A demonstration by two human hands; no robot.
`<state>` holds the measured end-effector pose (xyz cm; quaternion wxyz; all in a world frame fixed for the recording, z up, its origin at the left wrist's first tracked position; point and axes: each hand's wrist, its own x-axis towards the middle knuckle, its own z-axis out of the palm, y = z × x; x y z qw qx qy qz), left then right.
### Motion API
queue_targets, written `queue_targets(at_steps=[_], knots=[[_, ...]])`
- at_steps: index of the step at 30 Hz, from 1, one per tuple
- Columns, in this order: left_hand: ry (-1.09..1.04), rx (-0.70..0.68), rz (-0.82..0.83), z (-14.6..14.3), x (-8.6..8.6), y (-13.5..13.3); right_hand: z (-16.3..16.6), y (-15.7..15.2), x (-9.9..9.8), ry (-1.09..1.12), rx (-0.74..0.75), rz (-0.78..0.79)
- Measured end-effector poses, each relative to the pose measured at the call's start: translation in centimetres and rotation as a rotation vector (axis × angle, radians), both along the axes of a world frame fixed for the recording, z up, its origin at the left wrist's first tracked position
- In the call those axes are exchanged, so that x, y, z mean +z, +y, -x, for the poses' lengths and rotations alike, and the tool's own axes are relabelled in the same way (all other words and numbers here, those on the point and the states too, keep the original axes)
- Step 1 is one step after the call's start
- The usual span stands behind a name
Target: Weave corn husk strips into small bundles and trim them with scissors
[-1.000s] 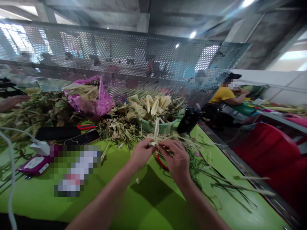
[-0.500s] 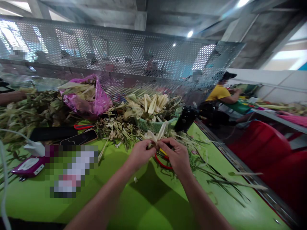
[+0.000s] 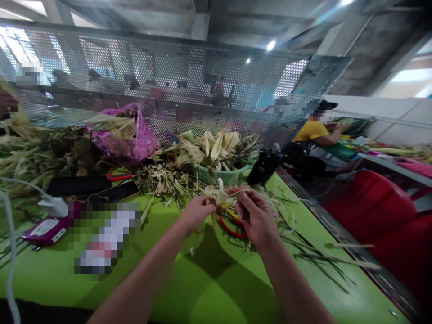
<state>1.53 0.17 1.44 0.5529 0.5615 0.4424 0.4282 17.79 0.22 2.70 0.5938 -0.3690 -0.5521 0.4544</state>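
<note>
My left hand (image 3: 197, 211) is closed in a pinch on the base of a pale cream flower bud (image 3: 220, 191) that stands upright between my hands. My right hand (image 3: 256, 216) has its fingers curled beside the bud and pulls a thin pale strip away from it. Both hands hover over the green table (image 3: 202, 288). Under them lie red-handled scissors (image 3: 231, 227) and loose green stems (image 3: 313, 256). Just beyond, a green basket (image 3: 219, 176) holds several peeled pale buds (image 3: 219, 144).
A pink plastic bag (image 3: 130, 139) of husks and a heap of plant trimmings (image 3: 43, 153) lie at the back left. Phones (image 3: 113, 192), a charger with white cable (image 3: 50, 207) and a black bottle (image 3: 265, 166) sit on the table. A person in yellow (image 3: 313, 130) sits at the right.
My right hand has drawn away from the left and turned palm up, peeling a strip off the bud. The bud now stands straighter between my hands.
</note>
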Motion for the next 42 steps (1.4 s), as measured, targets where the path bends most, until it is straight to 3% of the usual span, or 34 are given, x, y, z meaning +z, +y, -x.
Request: queue_targets(at_steps=[4,7,10,15,21,35,39,42], knots=[[-0.016,0.000,-0.048,0.0,-0.5,0.4,0.2,-0.5,0.3,-0.262,-0.035,-0.092],[0.208,0.053,-0.110,0.1,-0.9,0.6,0.4,-0.7,0.2,-0.520,-0.113,-0.245],[0.390,0.079,-0.204,0.2,-0.9,0.6,0.4,-0.7,0.1,-0.635,-0.125,-0.350],[0.456,0.077,-0.279,0.3,-1.0,0.4,0.3,-0.7,0.3,-0.757,-0.080,-0.446],[0.494,0.080,-0.338,0.4,-0.6,0.0,0.4,-0.8,0.0,-0.828,-0.111,-0.471],[0.662,0.042,-0.492,0.4,-0.4,-0.6,0.8,-1.1,0.3,-0.917,0.000,-0.391],[0.625,0.047,-0.458,0.7,-0.7,-0.3,0.6,-1.1,0.5,-0.837,0.084,-0.426],[0.622,0.055,-0.451,0.7,-0.8,-0.2,0.4,-1.0,0.4,-0.761,0.016,-0.443]])
